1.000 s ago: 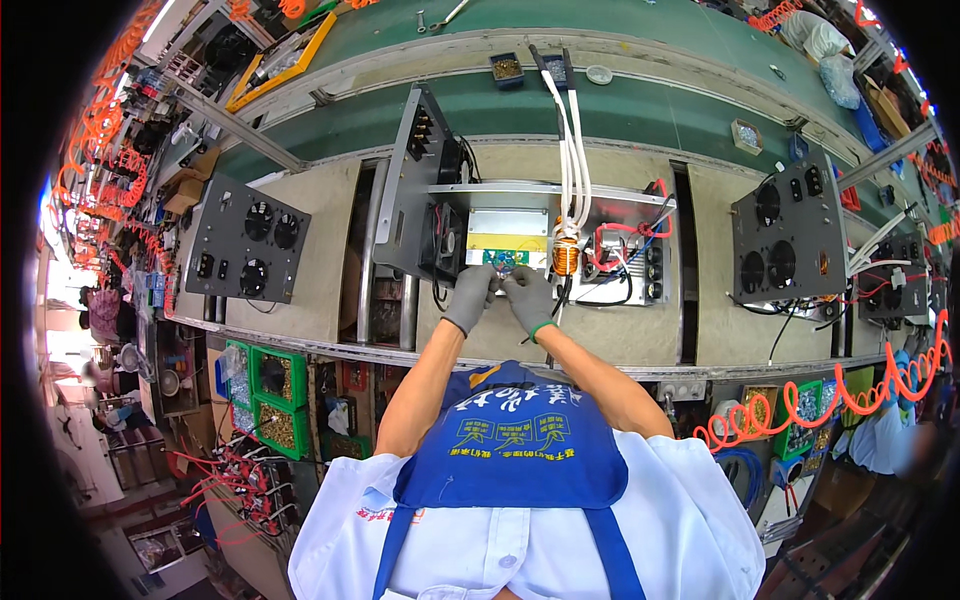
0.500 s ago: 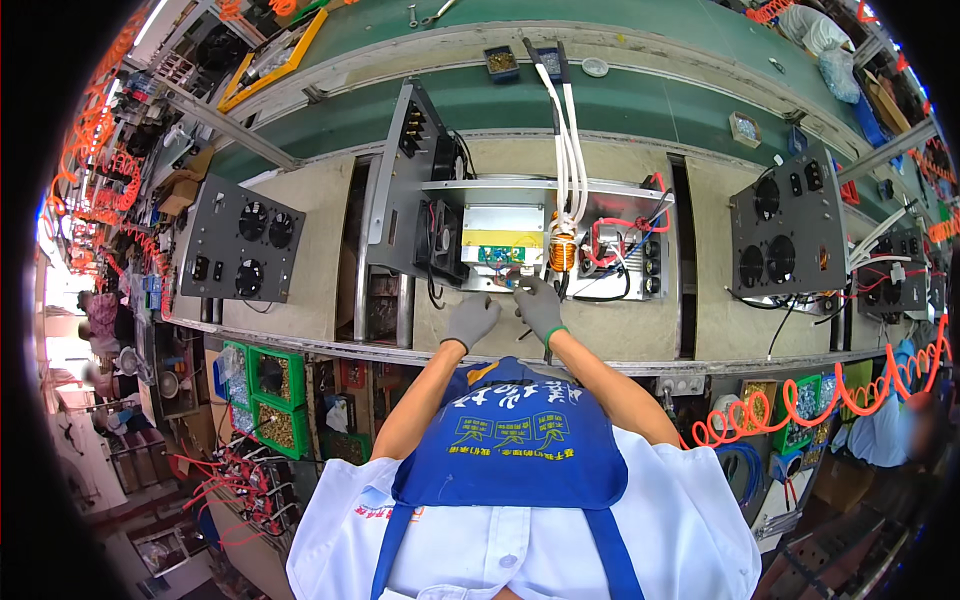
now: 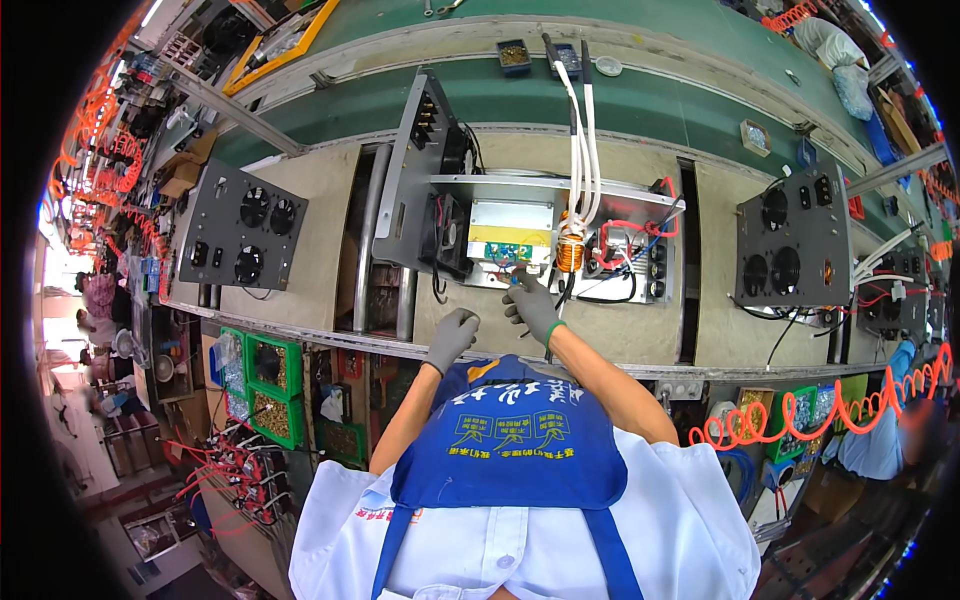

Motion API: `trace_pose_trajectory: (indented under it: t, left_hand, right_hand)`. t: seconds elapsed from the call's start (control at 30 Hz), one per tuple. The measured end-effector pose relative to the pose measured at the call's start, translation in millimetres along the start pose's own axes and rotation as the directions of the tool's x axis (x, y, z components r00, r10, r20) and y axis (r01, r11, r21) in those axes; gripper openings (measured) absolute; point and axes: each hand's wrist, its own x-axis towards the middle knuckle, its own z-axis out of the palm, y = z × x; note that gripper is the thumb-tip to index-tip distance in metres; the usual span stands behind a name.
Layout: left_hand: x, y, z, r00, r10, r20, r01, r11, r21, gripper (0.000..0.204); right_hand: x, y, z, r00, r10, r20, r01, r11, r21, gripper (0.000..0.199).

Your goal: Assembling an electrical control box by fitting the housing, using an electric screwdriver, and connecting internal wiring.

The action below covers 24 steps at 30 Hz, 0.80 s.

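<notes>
A metal chassis lies open in front of me, joined to an upright grey panel on its left. Inside it are a green circuit board, a black fan and an orange-wound coil. White cables run up from the coil to the far side. My right hand, in a grey glove, is at the chassis's near edge just below the board. Its fingers are bent together around something too small to name. My gloved left hand is nearer me, apart from the chassis, with curled fingers; any contents are hidden.
Grey fan-fitted housings stand at left and right. Small parts trays sit on the green bench behind. Green bins of hardware are below left. A coiled orange hose hangs at lower right.
My left hand has drawn back toward me and left, away from the chassis. My right hand stays by its near edge, fingers bent differently. The whole view has shifted slightly.
</notes>
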Motion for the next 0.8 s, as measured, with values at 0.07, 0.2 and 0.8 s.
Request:
trace_pose_trajectory:
  t: [0.07, 0.2, 0.8]
  left_hand:
    - [-2, 1, -1, 1.000, -0.002, 0.000, 0.002, 1.000, -0.010, 0.036]
    - [-18, 25, -9, 0.996, 0.039, -0.085, -0.053, 0.984, -0.171, 0.030]
    - [-63, 175, -93, 0.343, 0.608, -0.716, -0.582, 0.736, 0.347, 0.027]
  right_hand:
    - [-3, -1, 6, 0.999, 0.015, -0.036, -0.015, 1.000, -0.018, 0.048]
    - [-5, -1, -2, 0.998, 0.064, -0.021, -0.066, 0.993, -0.096, 0.041]
    - [-29, -67, -20, 0.980, -0.026, -0.196, 0.050, 0.991, 0.122, 0.058]
